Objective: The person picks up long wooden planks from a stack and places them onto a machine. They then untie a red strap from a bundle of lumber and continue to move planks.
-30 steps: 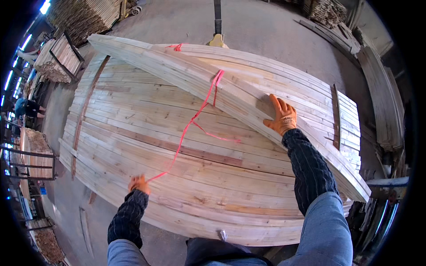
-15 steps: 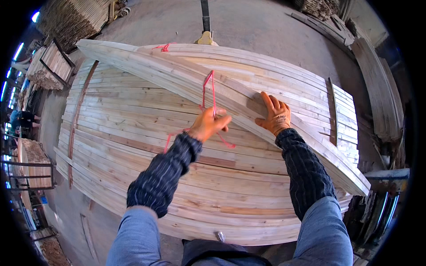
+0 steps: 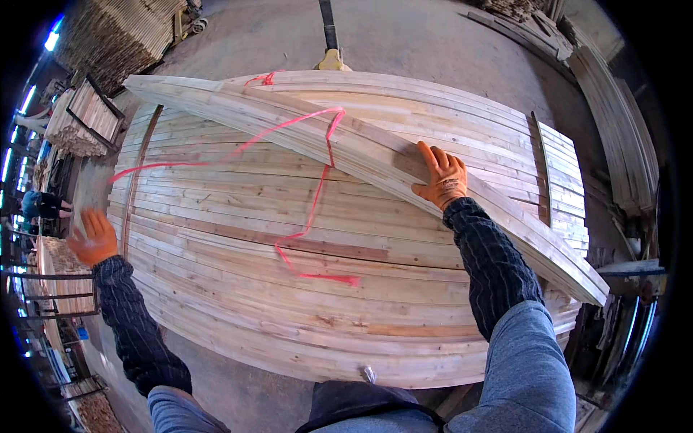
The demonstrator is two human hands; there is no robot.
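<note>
A bundle of long pale boards point(image 3: 289, 123) lies slanted across a wide stack of planks point(image 3: 238, 216). My right hand point(image 3: 442, 175), in an orange glove, rests on the bundle with its fingers spread. A pink plastic string point(image 3: 312, 206) passes over the bundle's middle. One end trails down onto the stack, while the other stretches left in the air, blurred. Out past the stack's left edge is my left hand point(image 3: 94, 238), also gloved, open and slightly smeared, apart from the string's end. Another knot of pink string point(image 3: 266, 78) lies at the stack's far edge.
Dark strips point(image 3: 138, 169) cross the stack near both ends. A yellow fitting on a black strap point(image 3: 332, 61) stands beyond it. More timber piles point(image 3: 83, 119) fill the left side, with a person point(image 3: 45, 206) farther off. Long boards point(image 3: 617, 130) lean at the right.
My left hand has let go of the string and swung far left. The string has loosened, one end flung left, the other trailing over the stack. My right hand stays on the bundle.
</note>
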